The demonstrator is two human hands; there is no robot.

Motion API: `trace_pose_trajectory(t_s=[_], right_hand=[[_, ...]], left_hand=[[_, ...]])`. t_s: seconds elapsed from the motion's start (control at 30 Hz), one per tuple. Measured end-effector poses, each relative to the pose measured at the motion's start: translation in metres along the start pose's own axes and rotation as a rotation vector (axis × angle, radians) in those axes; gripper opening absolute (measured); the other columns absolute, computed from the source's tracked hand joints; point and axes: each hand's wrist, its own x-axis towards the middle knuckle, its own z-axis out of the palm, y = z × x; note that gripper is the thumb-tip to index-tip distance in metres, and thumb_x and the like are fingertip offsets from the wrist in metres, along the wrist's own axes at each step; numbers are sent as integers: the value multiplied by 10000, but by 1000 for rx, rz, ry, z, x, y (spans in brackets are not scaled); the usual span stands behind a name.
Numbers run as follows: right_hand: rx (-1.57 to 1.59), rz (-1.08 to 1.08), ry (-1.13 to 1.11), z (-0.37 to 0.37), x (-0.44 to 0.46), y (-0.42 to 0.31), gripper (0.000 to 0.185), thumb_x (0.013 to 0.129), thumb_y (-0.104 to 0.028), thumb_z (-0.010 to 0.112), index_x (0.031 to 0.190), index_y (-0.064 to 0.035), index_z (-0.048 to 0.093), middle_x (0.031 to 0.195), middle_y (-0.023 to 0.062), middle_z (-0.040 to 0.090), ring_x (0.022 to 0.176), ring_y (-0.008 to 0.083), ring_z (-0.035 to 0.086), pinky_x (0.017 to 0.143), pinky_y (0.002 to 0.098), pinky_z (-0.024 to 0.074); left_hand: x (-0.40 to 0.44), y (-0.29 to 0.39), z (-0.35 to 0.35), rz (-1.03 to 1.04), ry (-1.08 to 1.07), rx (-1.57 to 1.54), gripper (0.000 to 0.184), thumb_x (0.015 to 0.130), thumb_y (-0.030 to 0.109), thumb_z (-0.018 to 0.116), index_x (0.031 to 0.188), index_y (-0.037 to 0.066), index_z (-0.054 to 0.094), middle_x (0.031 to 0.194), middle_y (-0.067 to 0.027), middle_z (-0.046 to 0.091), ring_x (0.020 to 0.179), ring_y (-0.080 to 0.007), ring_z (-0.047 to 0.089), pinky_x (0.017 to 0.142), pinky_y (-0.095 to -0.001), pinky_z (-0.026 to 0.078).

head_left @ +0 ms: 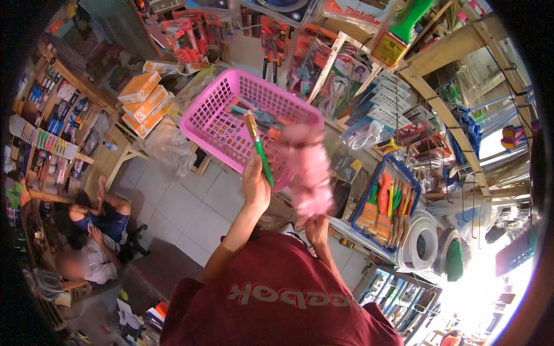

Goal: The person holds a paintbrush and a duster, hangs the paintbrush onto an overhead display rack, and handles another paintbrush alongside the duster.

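My left hand (257, 181) is closed around a green-handled paintbrush (261, 147), seen edge-on, with a yellow and red label toward its upper end. Below and to the right, my right hand (315, 228) grips the lower end of a pink cloth (311, 179), which is smeared by motion. Behind both stands a pink plastic basket (210, 98) with lattice walls. Inside it lie some tools (262, 118), partly hidden by the paintbrush and the cloth.
Orange and white boxes (144, 104) stand left of the basket. A blue-rimmed tray (385, 164) of paintbrushes and hose coils (420, 242) are at right. Packaged tools (187, 37) hang behind. A green paintbrush (411, 20) hangs overhead. Another person (101, 251) sits at lower left.
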Motion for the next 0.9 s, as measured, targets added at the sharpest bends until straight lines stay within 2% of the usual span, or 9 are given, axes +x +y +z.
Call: trace_pose_trajectory(t_s=[0.07,0.17,0.2,0.3,0.5,0.63,0.73,0.83,0.9], right_hand=[[-194,17,-139,-8,-4,-7,208,772,-124,591,920,22,585,778,193,606,725,282,603,658,391,461],[-170,53,65,-4,-2,0,173,742,-69,555,866,50,569,656,115,570,607,161,504,570,345,426],[-48,75,81,-4,-5,-2,201,738,-81,553,889,50,570,658,147,558,624,171,514,584,351,425],[-83,96,-31,-13,-11,-11,182,775,-122,564,893,13,596,725,237,582,686,404,576,628,399,458],[-204,71,51,-13,-7,-5,169,765,-110,547,837,37,588,730,255,586,694,393,590,629,441,451],[-214,30,-4,-18,-9,-10,157,777,-89,510,774,58,565,668,240,570,604,303,573,579,402,429],[-122,187,60,-26,-8,-19,185,766,-118,547,810,58,585,666,230,578,628,347,588,594,405,446],[-251,139,-113,-29,-7,-3,192,754,-118,549,841,47,596,672,221,586,640,340,584,610,413,448],[-191,8,-42,-28,-10,1,178,755,-103,506,803,51,580,687,234,582,647,330,581,613,410,442]], left_hand=[[5,-8,-5,80,-4,167,428,909,289,584,1248,54,469,858,28,506,733,-74,467,660,-236,404],[-3,-1,10,20,-31,203,395,904,312,594,1177,41,504,869,26,516,757,-54,467,679,-221,399],[-5,-1,16,30,-11,230,387,906,303,592,1174,38,505,874,22,519,766,-57,470,681,-221,402],[1,-14,5,125,-61,290,403,916,272,581,1219,23,490,914,18,523,793,-68,474,714,-221,398],[0,-25,5,61,-14,204,364,930,189,554,1240,13,483,945,54,495,854,-44,440,754,-207,359],[1,-31,-7,150,-213,249,419,957,229,509,1295,-2,423,1084,3,523,967,-76,489,878,-239,387],[2,-33,3,85,-70,122,433,954,235,510,1302,-2,410,1155,-37,524,1050,-118,499,928,-289,404],[-1,-32,1,89,-88,199,415,943,249,529,1263,10,414,1254,-71,479,1109,-153,483,941,-314,408],[0,-47,-20,104,-80,264,393,937,254,539,1221,14,414,1294,-95,458,1147,-167,468,952,-319,404]])
